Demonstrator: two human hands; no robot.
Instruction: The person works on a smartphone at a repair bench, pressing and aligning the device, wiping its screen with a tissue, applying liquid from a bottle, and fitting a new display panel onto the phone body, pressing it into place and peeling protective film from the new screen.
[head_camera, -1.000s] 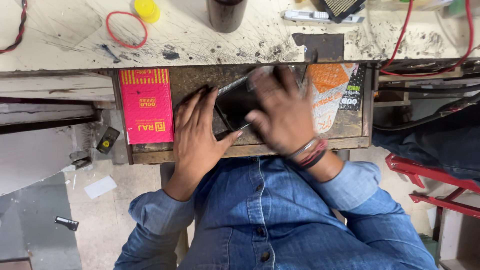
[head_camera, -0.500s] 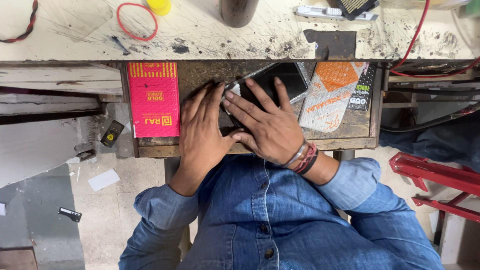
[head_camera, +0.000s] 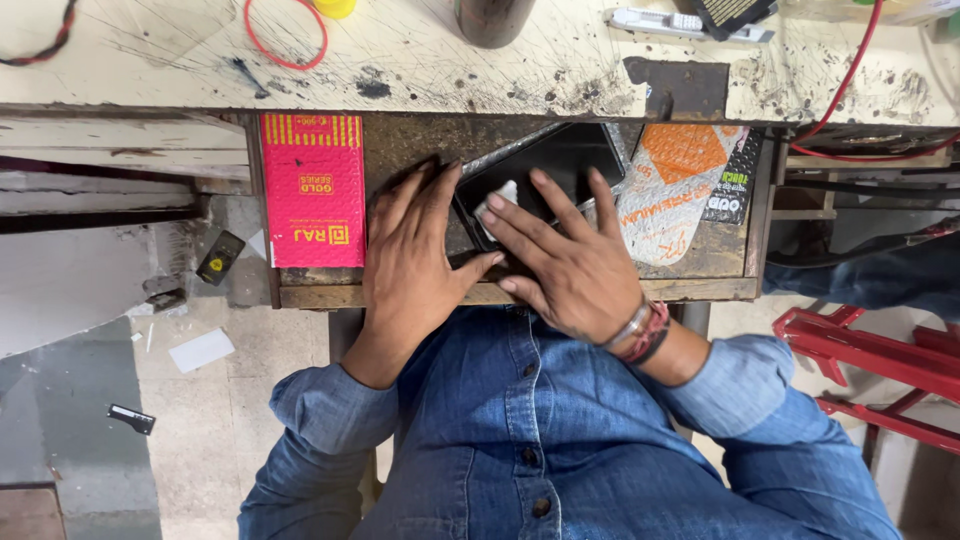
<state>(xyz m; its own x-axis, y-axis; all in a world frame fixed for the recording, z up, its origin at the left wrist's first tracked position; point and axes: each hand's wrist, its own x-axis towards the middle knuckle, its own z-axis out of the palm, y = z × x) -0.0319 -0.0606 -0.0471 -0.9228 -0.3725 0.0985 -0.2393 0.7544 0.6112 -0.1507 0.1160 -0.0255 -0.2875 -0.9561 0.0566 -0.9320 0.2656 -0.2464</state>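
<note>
- Head view, looking straight down: a person in a blue denim shirt (head_camera: 520, 440) sits at a scarred, pale work surface (head_camera: 420, 60) with an open wooden drawer (head_camera: 520, 292) below its edge.
- Left hand (head_camera: 415, 265): lies flat in the drawer, fingers spread and apart, its fingertips touching the left edge of a black smartphone (head_camera: 560, 165); its grip closes on nothing.
- Right hand (head_camera: 570, 265): rests palm down over the lower part of the smartphone, fingers extended; a small white cloth (head_camera: 497, 198) lies pressed under the forefinger against the dark screen. Whether the fingers pinch the cloth or only press on it cannot be told.
- Smartphone: lies tilted in the middle of the drawer, between the two packets.
- Pink flat packet (head_camera: 312, 190): lies at the left end of the drawer, just beside the left hand.
- Orange-and-white packet (head_camera: 672, 190): lies at the right end, touching the smartphone's right side.
- Red rubber band (head_camera: 288, 40) and red cable (head_camera: 850, 85): lie on the surface, well apart.
- Red metal frame (head_camera: 870, 360): stands on the floor at the right.
</note>
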